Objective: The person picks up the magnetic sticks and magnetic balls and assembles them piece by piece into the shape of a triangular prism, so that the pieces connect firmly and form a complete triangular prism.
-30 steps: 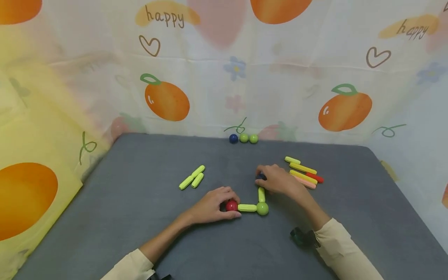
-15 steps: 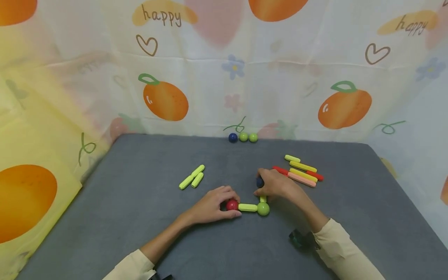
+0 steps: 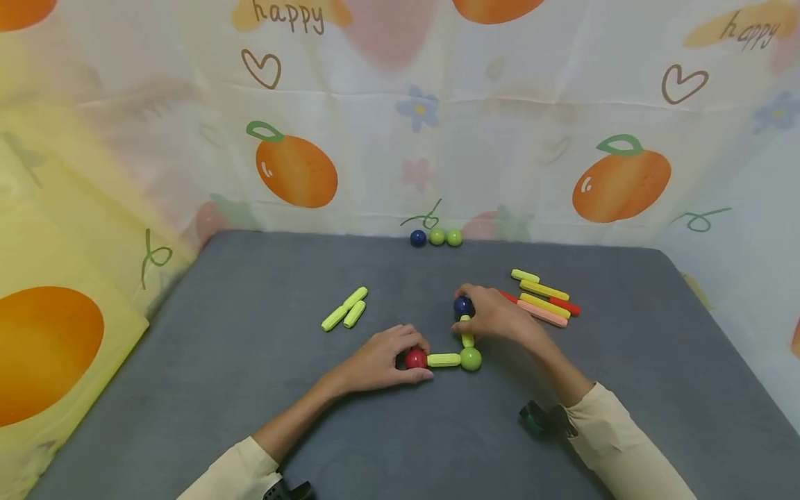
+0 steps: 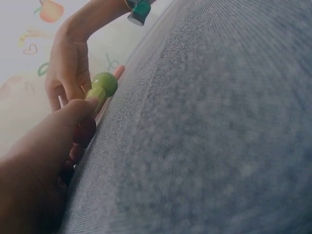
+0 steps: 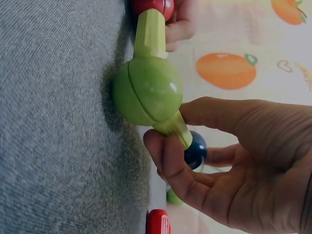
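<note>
My left hand (image 3: 382, 357) grips a red ball (image 3: 416, 358) between thumb and fingers. From that ball a short yellow-green toy building stick (image 3: 444, 360) runs right to a light green ball (image 3: 471, 358). A second yellow-green stick (image 3: 467, 339) leads from the green ball away from me, to a dark blue ball (image 3: 463, 306). My right hand (image 3: 496, 316) curls its fingers round the blue ball and this stick's far end. The right wrist view shows the stick (image 5: 174, 127) between thumb and fingers, with the blue ball (image 5: 196, 150) partly hidden behind the fingers.
Several yellow, red and pink sticks (image 3: 544, 289) lie right of my right hand. Loose yellow-green sticks (image 3: 344, 308) lie at left. One blue (image 3: 418, 238) and two green balls (image 3: 446, 237) line the grey table's (image 3: 281, 271) back edge, before a printed cloth (image 3: 375, 160).
My right hand first brought the blue ball closer to the green ball, then drew slightly back; the second stick shows more than half a second ago. My left hand keeps its grip.
</note>
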### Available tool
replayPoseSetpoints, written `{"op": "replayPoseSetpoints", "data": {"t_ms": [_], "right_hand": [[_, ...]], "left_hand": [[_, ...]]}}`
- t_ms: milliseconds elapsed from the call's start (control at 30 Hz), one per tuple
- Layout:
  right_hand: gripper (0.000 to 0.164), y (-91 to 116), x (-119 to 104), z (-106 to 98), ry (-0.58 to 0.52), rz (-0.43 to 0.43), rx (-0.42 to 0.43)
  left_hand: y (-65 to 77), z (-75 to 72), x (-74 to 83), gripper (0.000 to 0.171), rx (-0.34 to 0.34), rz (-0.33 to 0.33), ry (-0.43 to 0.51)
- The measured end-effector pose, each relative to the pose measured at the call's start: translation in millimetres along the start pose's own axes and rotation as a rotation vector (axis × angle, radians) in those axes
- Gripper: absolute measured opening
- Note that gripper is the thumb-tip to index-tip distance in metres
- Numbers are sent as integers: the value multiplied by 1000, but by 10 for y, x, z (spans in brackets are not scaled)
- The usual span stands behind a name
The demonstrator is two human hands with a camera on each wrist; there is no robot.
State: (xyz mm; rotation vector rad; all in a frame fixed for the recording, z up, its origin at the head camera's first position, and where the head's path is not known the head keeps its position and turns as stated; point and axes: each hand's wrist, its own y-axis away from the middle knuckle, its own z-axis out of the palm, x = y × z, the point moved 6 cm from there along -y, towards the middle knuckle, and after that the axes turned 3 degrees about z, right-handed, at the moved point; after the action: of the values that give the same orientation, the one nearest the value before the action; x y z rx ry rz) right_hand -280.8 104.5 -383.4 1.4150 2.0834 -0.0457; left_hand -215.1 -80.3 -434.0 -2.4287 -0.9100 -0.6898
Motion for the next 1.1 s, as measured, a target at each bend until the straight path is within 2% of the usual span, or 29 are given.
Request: {"op": "replayPoseSetpoints", "data": {"t_ms": [167,267,433,667,767,900,1100], "right_hand": [[62,4,25,4,-24,-40,-18],[64,4,37,22,-33,-55,-57],[66,-5,40,55,-50,-44,-132],[67,25,90,73,-43,-42,-150],[67,37,97,80,-42,-25,-171],[76,40,76,68,-85,9,-217],[86,186,80,19,-113,57,-285]], "left_hand": [[-12,20,0,27,3,3,-1],[-21,25,-1,26,5,5,1],[-28,-1,11,24,26,25,5],[-37,51,10,24,13,15,-4],[-29,66,4,24,23,8,1],[-14,27,-19,24,39,0,3],[-34,13,-27,25,17,3,17]]}}
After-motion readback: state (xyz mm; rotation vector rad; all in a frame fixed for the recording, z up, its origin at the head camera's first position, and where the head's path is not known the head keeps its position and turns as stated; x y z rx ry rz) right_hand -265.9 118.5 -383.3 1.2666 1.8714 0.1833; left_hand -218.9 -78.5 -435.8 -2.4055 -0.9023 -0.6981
